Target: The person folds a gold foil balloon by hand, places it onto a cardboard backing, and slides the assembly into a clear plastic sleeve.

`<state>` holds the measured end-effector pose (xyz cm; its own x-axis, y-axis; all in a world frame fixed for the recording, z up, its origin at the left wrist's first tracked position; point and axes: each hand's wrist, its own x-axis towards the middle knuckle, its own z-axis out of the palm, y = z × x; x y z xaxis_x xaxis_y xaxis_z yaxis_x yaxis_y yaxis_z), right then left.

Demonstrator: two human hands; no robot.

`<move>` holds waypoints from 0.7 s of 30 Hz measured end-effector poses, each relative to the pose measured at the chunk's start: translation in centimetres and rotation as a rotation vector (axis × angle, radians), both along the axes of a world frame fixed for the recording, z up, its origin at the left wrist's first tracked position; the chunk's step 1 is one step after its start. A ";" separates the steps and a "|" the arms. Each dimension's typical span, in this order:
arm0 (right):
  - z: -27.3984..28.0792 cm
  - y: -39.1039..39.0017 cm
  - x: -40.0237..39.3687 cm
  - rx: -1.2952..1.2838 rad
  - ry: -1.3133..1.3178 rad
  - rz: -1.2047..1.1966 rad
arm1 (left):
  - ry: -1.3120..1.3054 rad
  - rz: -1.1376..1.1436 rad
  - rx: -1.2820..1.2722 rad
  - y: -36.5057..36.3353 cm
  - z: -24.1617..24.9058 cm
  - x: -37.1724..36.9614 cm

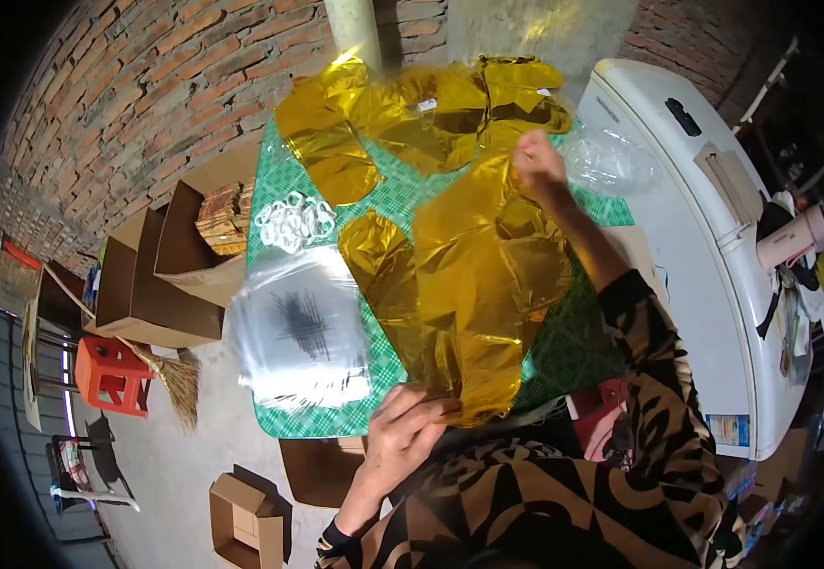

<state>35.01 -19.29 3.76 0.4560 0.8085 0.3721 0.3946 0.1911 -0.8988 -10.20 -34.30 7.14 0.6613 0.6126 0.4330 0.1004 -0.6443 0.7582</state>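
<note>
A flat, uninflated gold foil balloon (473, 303) stretches between my two hands over the green patterned table (274, 417). My left hand (400, 436) pinches its near end by the table's front edge. Closed in a fist, my right hand (538, 166) grips the far end of the same balloon. Beneath and left of it lies another piece of gold foil (374, 251). More gold foil pieces (331, 142) are spread along the back of the table, some with small white tags. Left of my hands is a stack of clear plastic bags (303, 327).
A pile of white ribbon loops (295, 222) sits behind the bags. Crumpled clear plastic (611, 159) lies at the back right, beside a white fridge (677, 256). Cardboard boxes (160, 284), a red stool (113, 375) and a straw broom (175, 384) stand at left.
</note>
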 end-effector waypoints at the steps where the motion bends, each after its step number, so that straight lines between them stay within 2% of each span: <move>1: -1.2 -0.8 0.9 -0.012 -0.115 -0.083 | 0.016 -0.003 0.006 -0.2 -0.6 0.2; 3: -4.2 -1.7 2.6 -0.050 -0.227 -0.194 | 0.071 0.006 0.048 -0.6 -1.3 0.6; 5: -6.4 -2.3 3.4 -0.097 -0.231 -0.236 | 0.139 0.000 0.067 -0.9 -1.9 0.6; 11: -6.8 -4.0 2.5 -0.193 -0.334 -0.230 | 0.171 0.034 0.079 -1.2 -2.9 0.6; 14: -8.1 -4.1 2.9 -0.106 -0.389 -0.219 | 0.187 0.063 0.088 -1.3 -3.5 0.4; 17: -6.3 -4.8 1.7 -0.250 -0.411 -0.251 | 0.215 0.076 0.069 -1.4 -4.1 0.1; 21: -6.1 -4.9 1.9 -0.320 -0.467 -0.259 | 0.244 0.069 0.071 -1.5 -3.9 0.2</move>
<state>36.91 -24.22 -2.38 0.4995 0.7981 0.3370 0.7576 -0.2136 -0.6168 -9.97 -35.78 3.21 0.7090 0.6336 0.3095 0.3199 -0.6802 0.6595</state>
